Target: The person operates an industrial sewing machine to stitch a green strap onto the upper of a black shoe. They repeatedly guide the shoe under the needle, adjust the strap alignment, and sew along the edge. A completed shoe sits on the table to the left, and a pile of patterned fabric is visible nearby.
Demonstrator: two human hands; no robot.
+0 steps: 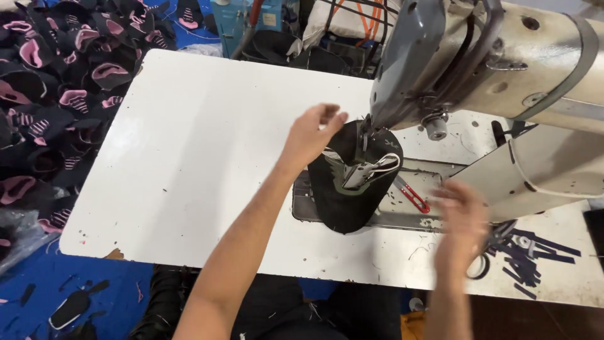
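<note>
A black shoe upper point(343, 189) sits under the needle of a grey and cream sewing machine point(491, 63). My left hand point(313, 133) holds the upper's top left edge, fingers curled toward the needle. To the right my right hand point(462, 211) is blurred and hovers over the table with spread fingers, holding nothing I can see. Red thread snips point(413, 196) lie on the metal plate beside the upper.
The white table point(207, 157) carries the machine. A heap of black and pink shoe pieces point(56, 94) lies at the left. Dark blue fabric strips point(535, 255) and scissors point(483, 261) sit at the right. Blue floor point(75, 296) shows below.
</note>
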